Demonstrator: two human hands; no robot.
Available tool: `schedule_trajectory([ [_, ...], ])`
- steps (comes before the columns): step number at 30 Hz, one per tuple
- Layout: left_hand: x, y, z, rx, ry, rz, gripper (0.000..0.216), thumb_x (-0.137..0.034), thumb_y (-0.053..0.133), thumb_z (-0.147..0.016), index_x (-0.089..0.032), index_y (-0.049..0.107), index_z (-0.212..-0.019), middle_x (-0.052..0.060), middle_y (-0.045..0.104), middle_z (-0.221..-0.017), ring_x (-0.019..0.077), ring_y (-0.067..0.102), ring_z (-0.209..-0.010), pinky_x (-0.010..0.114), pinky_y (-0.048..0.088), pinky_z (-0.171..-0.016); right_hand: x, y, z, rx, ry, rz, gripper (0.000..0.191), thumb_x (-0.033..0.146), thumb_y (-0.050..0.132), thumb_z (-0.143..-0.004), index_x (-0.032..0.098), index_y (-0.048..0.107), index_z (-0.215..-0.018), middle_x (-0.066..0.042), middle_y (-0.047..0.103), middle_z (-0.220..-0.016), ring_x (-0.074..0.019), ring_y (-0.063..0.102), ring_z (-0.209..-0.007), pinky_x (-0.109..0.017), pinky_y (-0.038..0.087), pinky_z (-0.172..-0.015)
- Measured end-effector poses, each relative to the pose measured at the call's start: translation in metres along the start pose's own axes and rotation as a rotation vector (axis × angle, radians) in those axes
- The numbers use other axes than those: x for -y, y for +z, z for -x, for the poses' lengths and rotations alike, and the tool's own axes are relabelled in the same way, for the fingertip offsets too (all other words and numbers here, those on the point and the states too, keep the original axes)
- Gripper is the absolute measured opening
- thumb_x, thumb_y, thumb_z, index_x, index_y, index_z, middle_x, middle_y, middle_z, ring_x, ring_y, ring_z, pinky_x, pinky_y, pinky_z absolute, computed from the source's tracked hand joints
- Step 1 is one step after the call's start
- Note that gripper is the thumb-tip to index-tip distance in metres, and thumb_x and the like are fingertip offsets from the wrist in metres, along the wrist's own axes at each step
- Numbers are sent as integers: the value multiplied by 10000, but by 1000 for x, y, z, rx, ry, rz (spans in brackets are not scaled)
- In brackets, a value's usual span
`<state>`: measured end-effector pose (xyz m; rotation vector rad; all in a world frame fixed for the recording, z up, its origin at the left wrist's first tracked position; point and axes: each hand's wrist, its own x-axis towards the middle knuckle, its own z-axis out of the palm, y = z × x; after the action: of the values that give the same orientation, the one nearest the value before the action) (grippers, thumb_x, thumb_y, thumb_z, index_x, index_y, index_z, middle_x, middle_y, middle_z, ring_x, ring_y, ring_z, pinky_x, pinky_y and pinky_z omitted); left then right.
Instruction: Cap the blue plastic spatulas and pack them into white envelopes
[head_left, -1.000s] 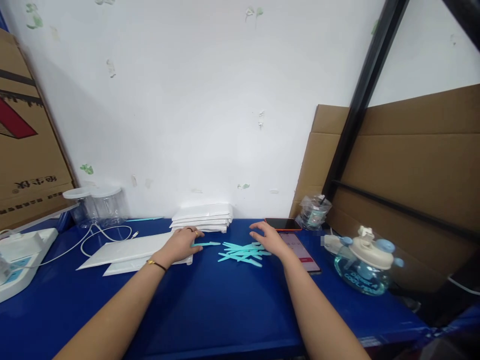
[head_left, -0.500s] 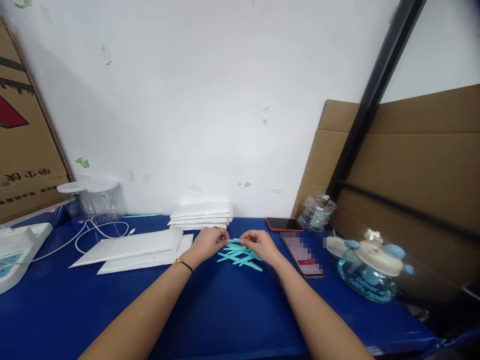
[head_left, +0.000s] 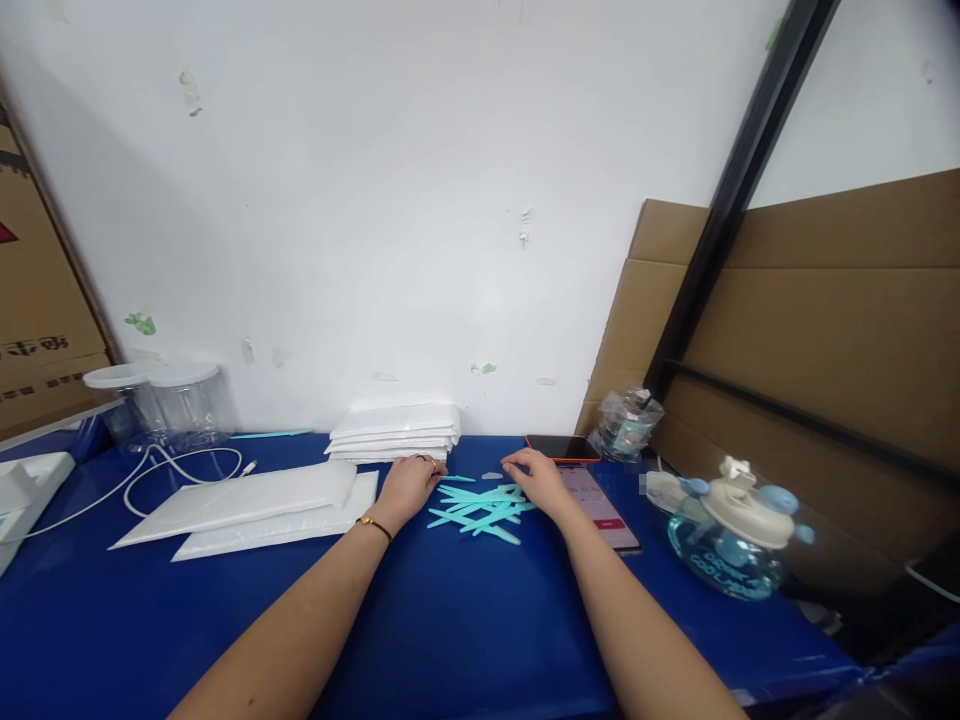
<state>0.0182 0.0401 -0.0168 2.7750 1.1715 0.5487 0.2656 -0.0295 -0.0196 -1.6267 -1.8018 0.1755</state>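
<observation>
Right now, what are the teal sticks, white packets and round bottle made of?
The teal sticks look like plastic, fairly matte: one even colour, straight edges. The white packets seem plastic film or coated paper, faintly shiny, catching soft highlights. The round bottle has a glossy, see-through body, plastic or glass; I can't tell which.

Hands (head_left: 409, 487) parted, pale piece (head_left: 491, 475) newly between
</observation>
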Motion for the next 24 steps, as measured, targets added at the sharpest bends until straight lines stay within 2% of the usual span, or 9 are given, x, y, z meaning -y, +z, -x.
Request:
schedule_trajectory([
  [2,3,2,0,2,4,41,232,-223,430,-853,-230,652,-922,37,662,-972,195,575,-938,298,399,-828,5,-8,11,52,-4,18,276,400,492,-839,238,665,-981,-58,627,-1006,-220,536,-992,-354,401,-877],
  [3,4,3,-1,4,3,64,246,-212,424,-851,-226,655,-932,39,662,-980,192,578,-938,291,408,-835,9,-11,16,118,-9,23,327,450,508,-824,259,633,-1058,-62,603,-1062,-232,512,-1039,-365,393,-889],
  [7,13,5,-2,7,-8,155,326,-134,397,-821,-223,664,-987,30,660,-1037,179,577,-985,274,417,-890,23,-10,34,433,-31,80,750,609,605,-686,361,348,-1345,-58,367,-1381,-314,269,-1286,-471,240,-1020],
  [9,18,7,-1,-2,-5,207,361,-100,392,-798,-223,664,-1000,19,657,-1064,168,575,-1004,266,413,-913,33,-3,38,508,-46,105,779,626,564,-713,364,263,-1383,-56,244,-1460,-338,136,-1339,-520,143,-1048],
  [11,22,7,0,0,-6,257,371,-83,398,-780,-224,668,-992,9,660,-1063,158,580,-1000,259,420,-913,46,7,43,542,-100,95,673,599,464,-803,363,238,-1391,-48,191,-1485,-332,84,-1354,-540,104,-1054],
  [14,24,4,2,48,-6,319,360,-70,423,-752,-221,677,-959,-1,671,-1029,148,593,-970,247,439,-889,71,25,54,555,-220,62,557,533,350,-885,376,203,-1398,-20,170,-1493,-297,91,-1361,-517,97,-1069],
  [18,19,-4,9,147,47,411,313,-84,455,-747,-206,674,-934,-1,679,-990,137,606,-929,228,452,-861,99,40,69,498,-236,84,552,496,321,-905,360,153,-1413,-20,193,-1487,-280,124,-1357,-493,112,-1069],
  [21,14,-6,12,156,65,434,300,-91,460,-754,-197,667,-945,9,679,-986,140,608,-915,229,455,-846,103,31,63,460,-257,88,568,507,375,-884,339,215,-1402,-46,299,-1447,-291,222,-1320,-494,156,-1043],
  [24,10,-2,11,120,63,422,316,-89,460,-753,-204,660,-969,10,675,-995,146,604,-918,233,453,-834,85,12,44,270,-198,53,418,440,373,-903,321,407,-1302,-48,494,-1298,-255,401,-1198,-451,255,-991],
])
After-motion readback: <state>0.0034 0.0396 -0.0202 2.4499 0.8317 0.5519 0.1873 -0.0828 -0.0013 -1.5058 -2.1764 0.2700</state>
